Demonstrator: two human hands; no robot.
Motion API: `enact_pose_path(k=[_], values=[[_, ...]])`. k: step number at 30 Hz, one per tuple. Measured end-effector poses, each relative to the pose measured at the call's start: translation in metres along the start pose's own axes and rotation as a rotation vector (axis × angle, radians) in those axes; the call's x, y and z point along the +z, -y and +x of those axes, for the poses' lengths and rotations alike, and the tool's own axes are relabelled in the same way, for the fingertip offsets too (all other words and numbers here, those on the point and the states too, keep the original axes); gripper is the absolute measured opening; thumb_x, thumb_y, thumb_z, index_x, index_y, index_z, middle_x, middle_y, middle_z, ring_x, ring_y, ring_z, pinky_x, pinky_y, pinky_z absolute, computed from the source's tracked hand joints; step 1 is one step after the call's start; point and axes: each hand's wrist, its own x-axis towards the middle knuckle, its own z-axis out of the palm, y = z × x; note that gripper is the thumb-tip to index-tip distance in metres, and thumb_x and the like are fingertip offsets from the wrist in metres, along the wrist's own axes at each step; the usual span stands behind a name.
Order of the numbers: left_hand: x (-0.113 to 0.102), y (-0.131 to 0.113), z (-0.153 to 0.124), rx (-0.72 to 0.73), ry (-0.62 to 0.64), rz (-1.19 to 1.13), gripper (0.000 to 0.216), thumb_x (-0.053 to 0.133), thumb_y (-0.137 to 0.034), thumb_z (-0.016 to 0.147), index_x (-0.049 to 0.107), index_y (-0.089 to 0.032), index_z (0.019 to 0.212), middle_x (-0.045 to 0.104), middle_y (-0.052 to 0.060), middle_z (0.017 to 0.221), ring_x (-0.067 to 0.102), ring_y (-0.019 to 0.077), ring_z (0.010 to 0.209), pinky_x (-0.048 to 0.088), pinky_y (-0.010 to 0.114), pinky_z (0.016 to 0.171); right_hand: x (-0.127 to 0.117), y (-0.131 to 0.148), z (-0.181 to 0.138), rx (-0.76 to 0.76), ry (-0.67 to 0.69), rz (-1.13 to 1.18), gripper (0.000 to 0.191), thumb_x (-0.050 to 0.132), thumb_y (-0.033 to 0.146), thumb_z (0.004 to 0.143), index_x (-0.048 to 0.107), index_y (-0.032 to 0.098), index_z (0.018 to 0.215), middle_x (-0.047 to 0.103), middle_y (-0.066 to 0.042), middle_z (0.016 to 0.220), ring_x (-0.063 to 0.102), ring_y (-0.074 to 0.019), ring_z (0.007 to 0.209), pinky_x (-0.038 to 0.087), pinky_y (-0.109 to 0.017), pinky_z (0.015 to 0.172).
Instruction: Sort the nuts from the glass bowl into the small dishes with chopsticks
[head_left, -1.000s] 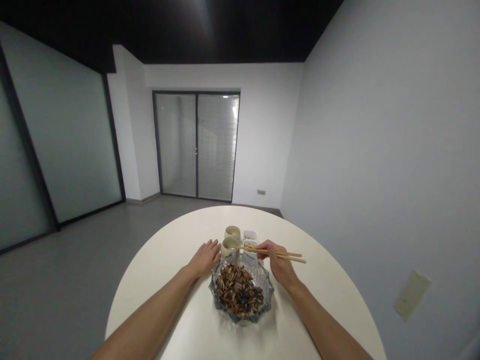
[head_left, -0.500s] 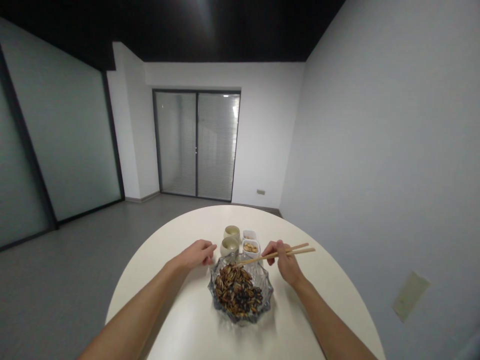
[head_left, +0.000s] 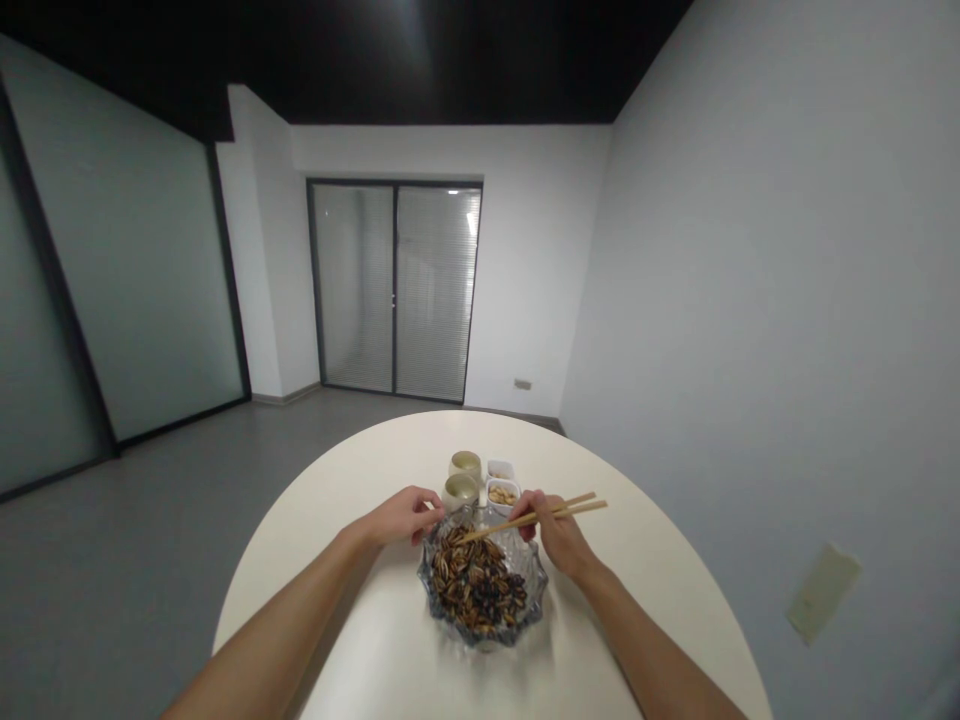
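A scalloped clear glass bowl [head_left: 536,600] holds a heap of striped brown seeds [head_left: 457,575] that look like sunflower seeds, with small dark pieces [head_left: 495,598] on the near right side. My right hand [head_left: 551,525] is closed around a pair of wooden chopsticks [head_left: 570,508]. Their tips reach down to the seeds at the back left of the heap. At the bowl's back left rim, my left hand [head_left: 409,515] has bent fingers against the glass; the fingertips are partly hidden.
Two pale green cups [head_left: 460,490] stand just behind the bowl. Beside them are two small white dishes [head_left: 502,482]; the nearer one contains light tan nuts [head_left: 501,495]. Everything rests on a round white table [head_left: 375,640], with a wall [head_left: 750,300] to the right.
My left hand has moved right to the bowl's rim, its fingers more bent. The right hand and chopsticks have shifted left, and the tips are lower, at the seeds.
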Motion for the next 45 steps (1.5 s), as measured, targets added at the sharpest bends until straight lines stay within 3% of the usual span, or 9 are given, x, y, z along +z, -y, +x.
enact_pose_path(k=[9,16,24,32,40,45], values=[[0.002,0.004,0.001,0.007,-0.005,0.014,0.049,0.059,-0.063,0.081,0.06,-0.015,0.083,0.055,-0.004,0.057,0.049,0.0102,0.045,0.036,0.02,0.045,-0.003,0.005,0.001,-0.024,0.04,-0.066,0.068,0.038,0.069,0.093,0.072,0.015,0.07,0.057,-0.001,0.049,0.052,-0.0129,0.046,0.042,-0.023,0.046],[0.002,0.0,-0.001,0.011,-0.004,0.023,0.05,0.06,-0.064,0.08,0.06,-0.014,0.082,0.054,-0.004,0.055,0.049,0.0099,0.045,0.036,0.02,0.045,-0.007,0.003,-0.001,-0.163,0.136,-0.261,0.059,0.039,0.058,0.098,0.073,0.016,0.076,0.062,-0.004,0.06,0.056,-0.0146,0.056,0.042,-0.024,0.052],[0.002,0.007,0.003,0.014,-0.023,0.014,0.048,0.061,-0.062,0.08,0.06,-0.014,0.081,0.055,-0.004,0.056,0.05,0.0098,0.045,0.037,0.02,0.045,-0.006,0.026,-0.005,-0.382,0.266,-0.534,0.052,0.037,0.052,0.101,0.07,0.021,0.076,0.064,-0.003,0.064,0.057,-0.0157,0.06,0.041,-0.026,0.059],[0.002,0.006,0.002,0.01,-0.021,0.009,0.044,0.06,-0.059,0.082,0.06,-0.015,0.082,0.056,-0.003,0.057,0.051,0.0104,0.046,0.038,0.02,0.045,-0.003,0.031,-0.005,-0.384,0.326,-0.575,0.044,0.04,0.044,0.102,0.07,0.021,0.078,0.065,-0.002,0.066,0.058,-0.0147,0.061,0.042,-0.025,0.06],[0.001,0.003,0.001,0.017,-0.015,0.028,0.045,0.061,-0.059,0.082,0.06,-0.014,0.081,0.056,-0.003,0.056,0.05,0.0099,0.044,0.037,0.02,0.044,-0.005,0.024,-0.006,-0.357,0.24,-0.514,0.046,0.044,0.041,0.101,0.066,0.02,0.067,0.063,-0.002,0.059,0.057,-0.0144,0.055,0.041,-0.025,0.056],[0.001,0.003,0.001,0.018,-0.015,0.027,0.045,0.061,-0.06,0.081,0.06,-0.015,0.081,0.056,-0.004,0.055,0.05,0.0102,0.044,0.037,0.02,0.045,-0.008,0.022,-0.005,-0.304,0.155,-0.39,0.05,0.04,0.044,0.102,0.071,0.017,0.073,0.066,-0.004,0.058,0.059,-0.0147,0.052,0.044,-0.025,0.052]])
